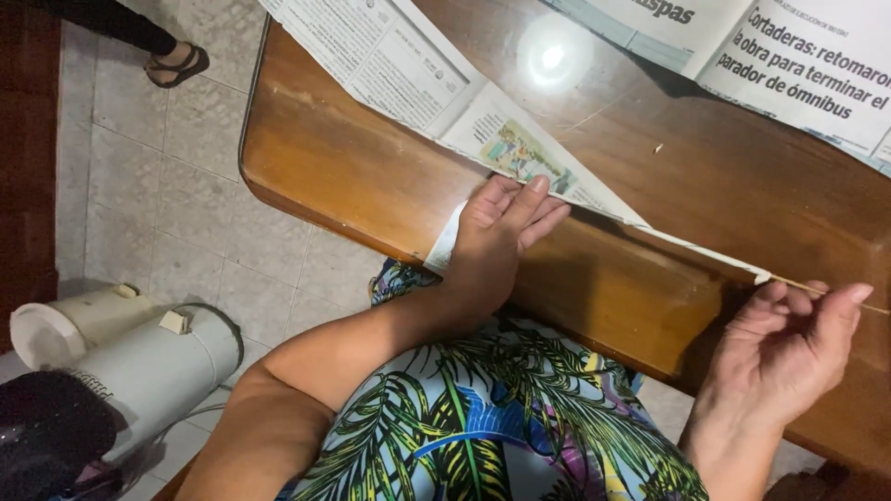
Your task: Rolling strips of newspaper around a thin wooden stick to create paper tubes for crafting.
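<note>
A strip of newspaper [418, 79] lies diagonally on the wooden table [371, 176], its lower end rolled tight around a thin wooden stick [868, 306]. My left hand [497, 237] lies flat on the rolled part near the table's front edge, fingers pressed on the paper. My right hand [789, 348] pinches the narrow rolled tip and the stick between thumb and fingers at the right.
More newspaper sheets [789, 56] lie at the table's far right. On the tiled floor [158, 176] to the left stands a white appliance [121, 357]. Another person's sandalled foot [172, 65] shows at the top left. A leaf-print garment covers my lap.
</note>
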